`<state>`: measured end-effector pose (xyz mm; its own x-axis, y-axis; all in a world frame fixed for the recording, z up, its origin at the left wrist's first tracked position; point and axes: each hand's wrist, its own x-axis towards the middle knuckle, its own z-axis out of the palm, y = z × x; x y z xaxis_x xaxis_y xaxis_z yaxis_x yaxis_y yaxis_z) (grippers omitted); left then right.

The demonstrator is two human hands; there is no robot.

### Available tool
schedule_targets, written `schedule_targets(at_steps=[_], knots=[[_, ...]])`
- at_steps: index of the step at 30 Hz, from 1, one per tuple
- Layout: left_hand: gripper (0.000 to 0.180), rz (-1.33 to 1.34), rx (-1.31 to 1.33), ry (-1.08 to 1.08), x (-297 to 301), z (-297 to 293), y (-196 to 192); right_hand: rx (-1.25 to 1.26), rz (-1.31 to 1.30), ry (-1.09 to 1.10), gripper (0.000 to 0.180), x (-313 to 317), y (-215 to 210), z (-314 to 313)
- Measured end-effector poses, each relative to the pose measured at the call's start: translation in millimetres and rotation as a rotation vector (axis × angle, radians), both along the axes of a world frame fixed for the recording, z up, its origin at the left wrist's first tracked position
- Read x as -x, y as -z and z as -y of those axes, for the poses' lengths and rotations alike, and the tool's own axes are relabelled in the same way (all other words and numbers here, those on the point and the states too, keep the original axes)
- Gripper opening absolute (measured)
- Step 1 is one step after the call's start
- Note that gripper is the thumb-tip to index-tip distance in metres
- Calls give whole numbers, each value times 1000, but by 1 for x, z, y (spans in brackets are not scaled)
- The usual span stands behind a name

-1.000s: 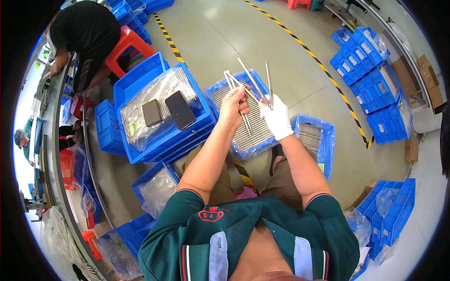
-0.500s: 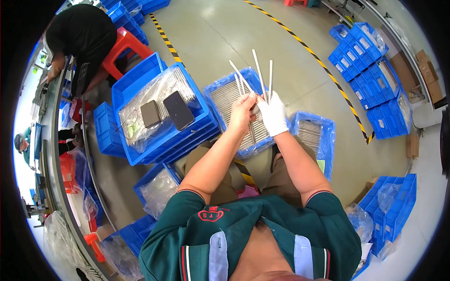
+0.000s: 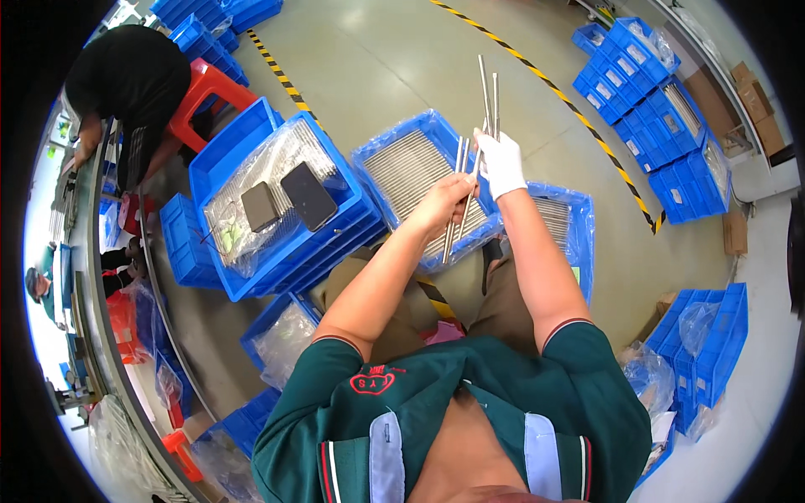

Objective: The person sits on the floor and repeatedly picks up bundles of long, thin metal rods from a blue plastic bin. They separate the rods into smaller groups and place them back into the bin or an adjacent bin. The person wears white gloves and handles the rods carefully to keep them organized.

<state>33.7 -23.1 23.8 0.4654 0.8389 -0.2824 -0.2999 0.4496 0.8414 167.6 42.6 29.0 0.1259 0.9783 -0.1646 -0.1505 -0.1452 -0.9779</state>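
Observation:
My bare left hand [image 3: 447, 199] grips a few thin metal rods [image 3: 457, 197] that point down toward my lap. My right hand [image 3: 501, 161], in a white glove, holds two more metal rods [image 3: 487, 92] upright. Both hands meet above a blue crate [image 3: 381, 155] lined with clear plastic and filled with rows of the same rods. A second blue crate [image 3: 577, 226] with rods sits to the right of my right forearm.
A stack of blue crates [image 3: 218, 180] at left carries a plastic-covered load with two dark flat devices [image 3: 293, 199] on top. More blue crates [image 3: 650, 92] stand at upper right and lower right [image 3: 713, 335]. A person in black [image 3: 126, 80] sits on a red stool at upper left.
Both hands have risen and drawn together. The rods in the right hand turned from fanned out to upright, and the left hand's rods now hang downward.

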Motion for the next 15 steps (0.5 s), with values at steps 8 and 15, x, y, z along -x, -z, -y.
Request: schedule_targets(at_steps=[8, 15], knots=[[26, 39, 22, 120, -3, 13, 4, -45, -182, 288, 19, -23, 24, -33], [30, 296, 96, -8, 29, -4, 3, 26, -153, 138, 17, -35, 1, -15]])
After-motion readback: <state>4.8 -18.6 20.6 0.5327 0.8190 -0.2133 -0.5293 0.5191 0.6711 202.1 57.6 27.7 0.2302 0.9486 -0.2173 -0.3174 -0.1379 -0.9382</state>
